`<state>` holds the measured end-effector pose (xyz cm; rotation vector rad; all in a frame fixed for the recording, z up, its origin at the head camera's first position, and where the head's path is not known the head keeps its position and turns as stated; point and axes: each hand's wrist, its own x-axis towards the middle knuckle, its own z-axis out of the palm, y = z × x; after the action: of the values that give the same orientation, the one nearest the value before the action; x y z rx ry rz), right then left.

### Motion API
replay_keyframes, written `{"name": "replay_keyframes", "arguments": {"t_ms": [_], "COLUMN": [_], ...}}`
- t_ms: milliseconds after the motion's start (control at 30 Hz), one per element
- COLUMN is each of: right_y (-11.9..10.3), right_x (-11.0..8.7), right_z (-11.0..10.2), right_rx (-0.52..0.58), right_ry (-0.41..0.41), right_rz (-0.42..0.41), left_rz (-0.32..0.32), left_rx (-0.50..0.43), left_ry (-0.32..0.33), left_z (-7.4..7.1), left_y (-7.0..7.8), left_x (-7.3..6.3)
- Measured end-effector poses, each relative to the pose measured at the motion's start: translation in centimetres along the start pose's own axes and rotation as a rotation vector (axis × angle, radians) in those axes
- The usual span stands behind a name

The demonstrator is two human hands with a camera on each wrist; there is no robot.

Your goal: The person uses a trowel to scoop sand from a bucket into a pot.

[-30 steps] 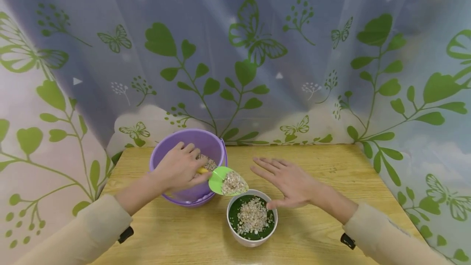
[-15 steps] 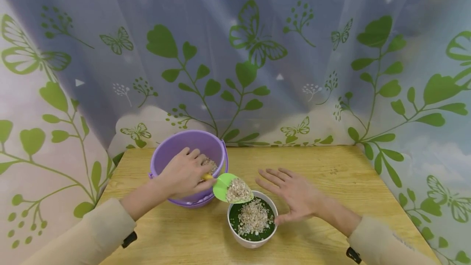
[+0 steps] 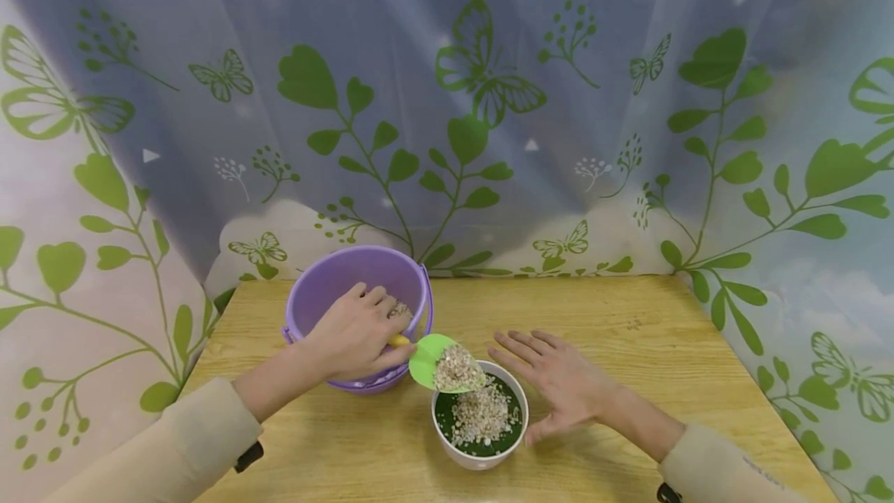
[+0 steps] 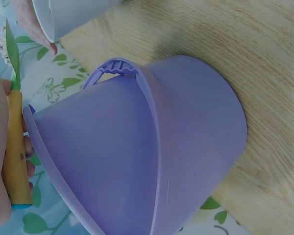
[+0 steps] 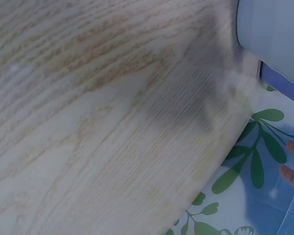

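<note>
My left hand (image 3: 356,334) grips the yellow handle of a small trowel, its green blade (image 3: 424,359) heaped with pale grit (image 3: 457,369). The blade overlaps the far left rim of a white pot (image 3: 478,463) in the head view. Inside that pot, a pile of the same grit (image 3: 482,414) lies on a dark green surface. Beneath my left hand stands a purple bucket (image 3: 314,286) with more grit showing inside. In the left wrist view the yellow handle (image 4: 15,147) runs along the palm. My right hand (image 3: 569,386) has its fingers spread, with the thumb right at the pot's right rim.
The wooden table (image 3: 615,317) carries the bucket and pot, the bucket at back left and the pot near the front. A curtain (image 3: 594,177) printed with leaves and butterflies hangs behind the table. The bucket's handle (image 3: 429,297) hangs down on its right side.
My left hand has moved right and toward me, bringing the loaded trowel from beside the pot to over its rim. My right hand has shifted slightly right and closer to me.
</note>
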<state>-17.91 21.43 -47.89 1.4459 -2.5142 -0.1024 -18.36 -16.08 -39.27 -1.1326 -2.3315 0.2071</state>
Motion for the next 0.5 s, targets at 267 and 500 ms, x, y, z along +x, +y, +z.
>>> {"name": "replay_keyframes", "arguments": {"t_ms": [267,500], "right_y": [-0.20,-0.32], "right_x": [-0.14,-0.16], "right_z": [0.38,0.41], "right_rx": [-0.012,-0.024], "right_ry": [0.012,0.018], "right_rz": [-0.006,-0.006], "left_rz": [0.014,0.021], "left_rx": [0.033,0.054], "left_ry": [-0.004,-0.048], "left_z": [-0.32,-0.87], "left_y": [0.23,0.58], "left_x": [0.15,0.32]}}
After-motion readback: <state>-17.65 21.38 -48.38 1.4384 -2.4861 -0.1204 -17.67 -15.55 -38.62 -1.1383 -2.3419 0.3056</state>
